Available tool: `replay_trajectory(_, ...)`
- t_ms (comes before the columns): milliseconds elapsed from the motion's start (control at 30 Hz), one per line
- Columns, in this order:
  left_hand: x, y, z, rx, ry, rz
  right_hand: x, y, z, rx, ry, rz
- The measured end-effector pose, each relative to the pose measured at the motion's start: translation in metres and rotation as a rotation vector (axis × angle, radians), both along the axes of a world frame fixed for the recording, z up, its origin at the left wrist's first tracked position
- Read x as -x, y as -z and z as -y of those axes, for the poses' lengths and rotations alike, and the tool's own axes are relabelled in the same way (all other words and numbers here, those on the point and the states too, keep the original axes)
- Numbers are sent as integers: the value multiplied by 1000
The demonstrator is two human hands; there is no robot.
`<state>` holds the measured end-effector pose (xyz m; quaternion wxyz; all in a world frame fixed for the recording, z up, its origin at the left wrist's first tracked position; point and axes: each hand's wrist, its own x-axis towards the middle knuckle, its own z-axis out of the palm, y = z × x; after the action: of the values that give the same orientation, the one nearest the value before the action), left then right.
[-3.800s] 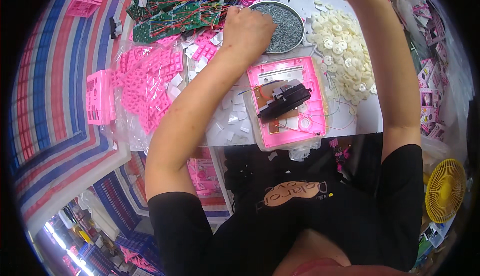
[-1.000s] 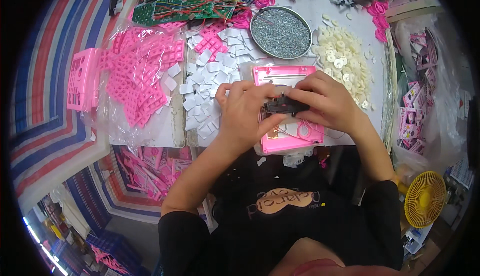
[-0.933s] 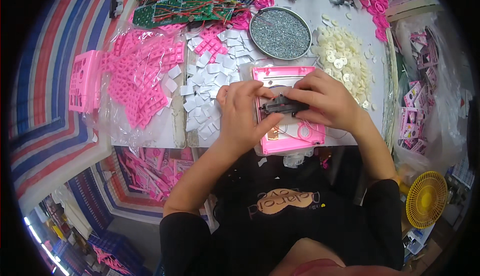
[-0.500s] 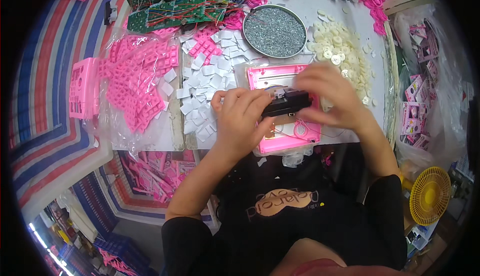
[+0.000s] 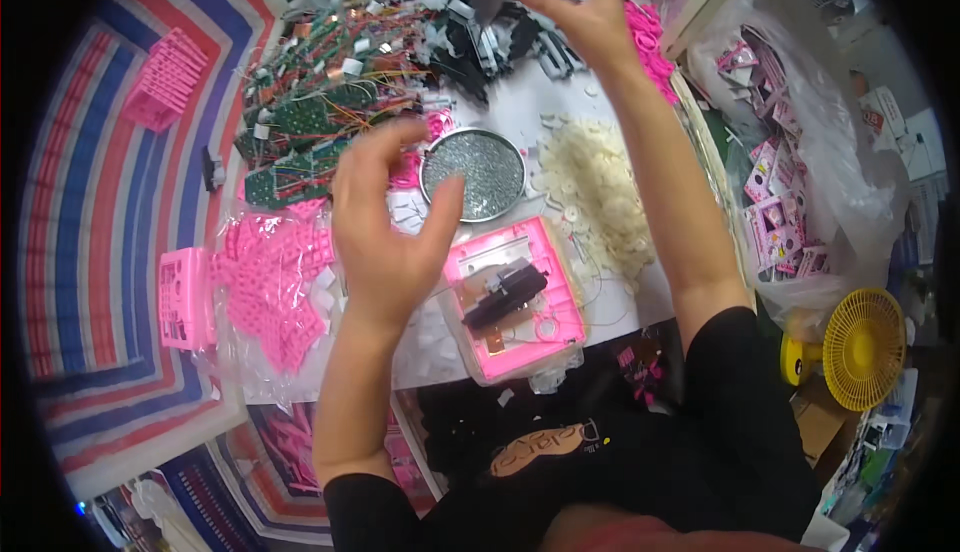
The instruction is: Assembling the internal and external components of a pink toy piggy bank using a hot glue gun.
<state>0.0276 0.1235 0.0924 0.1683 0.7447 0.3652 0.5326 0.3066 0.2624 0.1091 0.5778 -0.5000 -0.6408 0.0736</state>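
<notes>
Left hand (image 5: 385,227) raised, grip wide, empty. Right hand (image 5: 585,12) at bench far edge, fingers spread over black parts pile (image 5: 470,32); hold unclear. Pink tray (image 5: 515,297) at near edge.

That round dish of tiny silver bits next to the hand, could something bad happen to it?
Maybe. The left hand hovers open right beside the round dish of tiny silver bits, so a bump might scatter them into the cream washers. The right hand reaches far over the wired green boards; its arm could brush the washers. The pink tray sits near the table edge and could slide off.
</notes>
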Motion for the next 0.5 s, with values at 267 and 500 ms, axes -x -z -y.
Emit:
replay_trajectory(267,-8,-64,-119,79,137,266,140,-2,-4,17,-484,-25)
replay_trajectory(500,28,-106,-89,288,2,-110,147,0,32,-90,-548,-144)
